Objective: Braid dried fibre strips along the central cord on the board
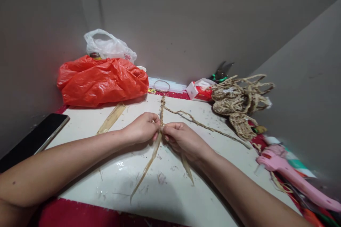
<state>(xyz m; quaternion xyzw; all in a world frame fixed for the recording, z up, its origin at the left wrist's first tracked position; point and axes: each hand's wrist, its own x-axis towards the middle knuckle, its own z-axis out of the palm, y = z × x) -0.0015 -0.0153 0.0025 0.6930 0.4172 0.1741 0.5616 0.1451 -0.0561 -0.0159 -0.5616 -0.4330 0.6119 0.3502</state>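
Braided fibre cord (162, 110) lies on the white surface (119, 181), running from the hands toward the middle of the far edge. I judge it light and fairly stiff along the plaited length, with a rough face that should give good grip. I see the left hand (144, 127) pinching its near end between thumb and fingertips; the right hand (183, 140) pinches just beside it, thumb against forefinger, other fingers curled under. Two loose flat strips, a left tail (150, 161) and a right tail (188, 170), hang from the grip toward the near edge; they look thin, dry and liable to split, so I would take them flat, close to the plait, and avoid hard bending. A twisted strand (197, 122) runs from near the cord's far end to near the right edge; handle it as springy. Another flat strip (110, 118) lies toward the far left corner. Beyond the far edge I note a red bag (103, 83); by the far right corner, a rope bundle (239, 95); along the right edge, a pink glue gun (293, 173); by the left edge, a phone (29, 142).
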